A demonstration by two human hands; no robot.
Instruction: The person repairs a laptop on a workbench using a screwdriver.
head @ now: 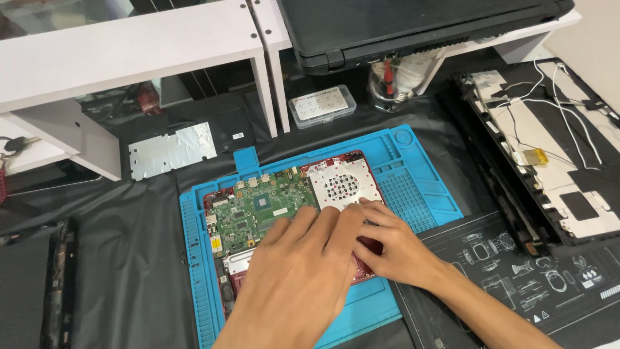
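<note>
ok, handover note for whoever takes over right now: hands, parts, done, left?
Left hand: flat over the opened red laptop base, holding nothing visible.
Right hand: fingertips at the perforated metal plate; grip unclear.
Base sits on the blue repair mat; green motherboard exposed and in place.
Done: cover off.
Left: board and plate not yet removed.
Clear screw box behind the mat.

A table (129, 258) draped in black sheeting carries a blue work mat (413, 174) at its middle. Behind the mat lie a silvery foil plate (171, 150) and a clear plastic parts box (321, 105). To the right rests a black printed mat (549, 278), with an opened laptop panel (549, 142) beyond it. White shelf legs (265, 84) stand at the back.
</note>
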